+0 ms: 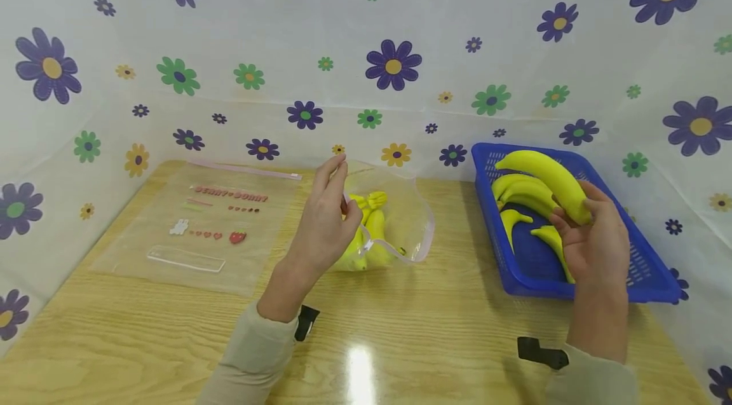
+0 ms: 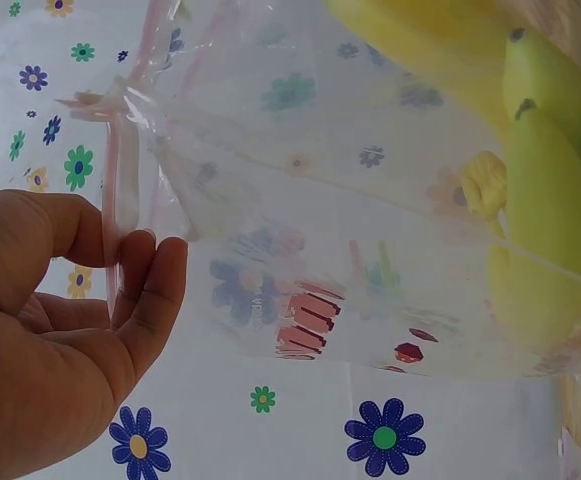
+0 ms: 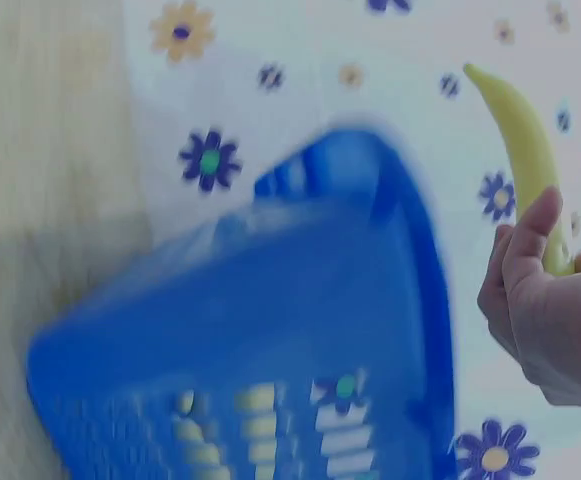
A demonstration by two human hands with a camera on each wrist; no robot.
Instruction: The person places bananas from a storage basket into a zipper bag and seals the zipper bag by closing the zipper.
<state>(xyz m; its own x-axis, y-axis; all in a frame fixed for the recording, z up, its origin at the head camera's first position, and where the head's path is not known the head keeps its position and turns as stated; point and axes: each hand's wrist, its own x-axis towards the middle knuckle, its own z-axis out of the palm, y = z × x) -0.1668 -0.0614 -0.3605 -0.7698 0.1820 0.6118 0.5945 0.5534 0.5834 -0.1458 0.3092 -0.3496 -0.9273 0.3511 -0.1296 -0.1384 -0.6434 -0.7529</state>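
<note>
My left hand (image 1: 325, 222) pinches the rim of a clear plastic zip bag (image 1: 420, 227), whose mouth gapes toward the right. Inside the bag lie several yellow bananas (image 2: 550, 220), seen through the film in the left wrist view. On the right, my right hand (image 1: 597, 246) grips one end of a single banana (image 1: 546, 176) and holds it above a blue plastic basket (image 1: 537, 287). The right wrist view shows that banana (image 3: 525, 140) pointing up, with fingers and thumb around its lower end. More bananas (image 1: 523, 192) lie in the basket under the held one.
A second clear zip bag (image 1: 131, 233), printed with pink letters, hearts and a strawberry, lies flat on the wooden table (image 1: 423, 335) at the left. A white cloth (image 1: 337, 23) with flower prints hangs behind the table and along its sides.
</note>
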